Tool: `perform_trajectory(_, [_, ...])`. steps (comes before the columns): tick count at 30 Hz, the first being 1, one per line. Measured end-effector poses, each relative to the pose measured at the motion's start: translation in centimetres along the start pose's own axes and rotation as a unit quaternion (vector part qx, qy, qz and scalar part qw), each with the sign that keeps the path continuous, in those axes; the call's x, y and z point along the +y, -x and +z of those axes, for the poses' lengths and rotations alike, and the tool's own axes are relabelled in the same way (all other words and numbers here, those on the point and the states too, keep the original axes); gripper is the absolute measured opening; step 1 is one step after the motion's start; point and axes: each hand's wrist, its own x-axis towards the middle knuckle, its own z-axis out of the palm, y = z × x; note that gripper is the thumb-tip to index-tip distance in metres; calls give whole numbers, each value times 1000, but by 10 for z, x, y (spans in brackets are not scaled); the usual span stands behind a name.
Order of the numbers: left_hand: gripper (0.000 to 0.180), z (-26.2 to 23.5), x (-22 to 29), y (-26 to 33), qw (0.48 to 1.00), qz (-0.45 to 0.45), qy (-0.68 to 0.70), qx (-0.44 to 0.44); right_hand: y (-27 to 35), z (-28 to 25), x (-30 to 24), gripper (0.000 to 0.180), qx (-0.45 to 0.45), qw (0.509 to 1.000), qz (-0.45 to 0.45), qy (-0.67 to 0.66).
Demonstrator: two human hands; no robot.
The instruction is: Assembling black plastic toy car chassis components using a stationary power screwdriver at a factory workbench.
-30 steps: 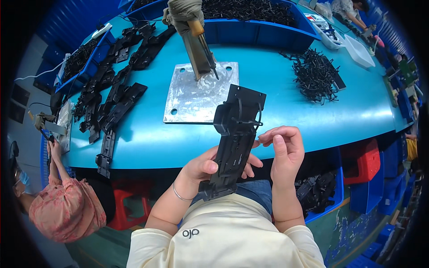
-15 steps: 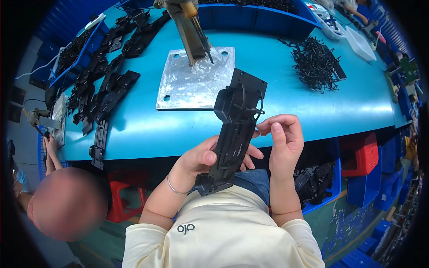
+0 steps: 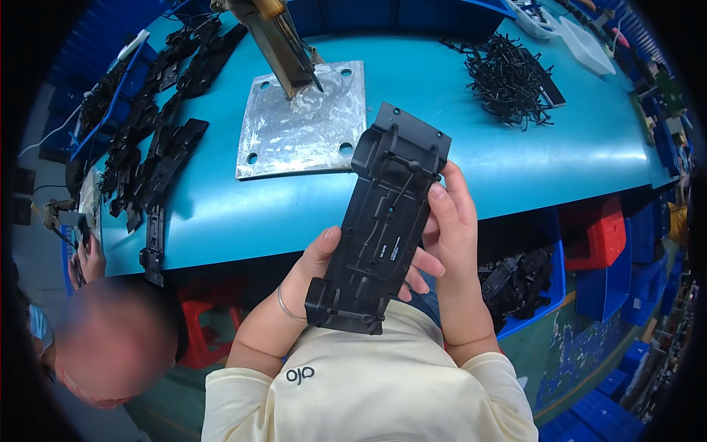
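A long black moulded plastic panel (image 3: 375,236) is tilted above my lap, its ribbed side toward me and its upper end pointing at the table. My left hand (image 3: 313,265) grips it across the middle, thumb on the left edge and fingertips showing past the right edge. My right hand (image 3: 453,221) pinches its upper right edge between thumb and fingers. Near that end a thin black strap-like piece (image 3: 409,162) lies across the panel. Beyond it stands a metal plate (image 3: 302,125) on the table, under a metal press-like tool (image 3: 283,55).
The blue-green table (image 3: 412,81) bears a heap of short black strips (image 3: 508,81) at right and several black panels (image 3: 173,158) at left. A blue bin of black parts (image 3: 554,295) and a red stool (image 3: 596,232) are at lower right. A co-worker's hand (image 3: 90,261) is at far left.
My right hand has come in to the panel's upper right edge, where before it was apart from it. The panel has turned more face-up toward me. The view has shifted slightly.
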Motion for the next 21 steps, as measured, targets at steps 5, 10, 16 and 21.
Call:
perform_trajectory(5, [86,-2,-1,-6,999,-14,22,-25,1,4,-6,32,9,999,19,-43])
perform_trajectory(10, [90,-1,-6,-15,987,-21,152,51,0,-8,-5,29,33,998,13,-48])
perform_trajectory(16, [70,9,-4,-23,980,-54,-132,136,4,-31,-14,30,87,992,-18,-89])
perform_trajectory(21, [37,-3,53,8,841,93,-475,241,57,-139,-77,32,240,946,-176,132])
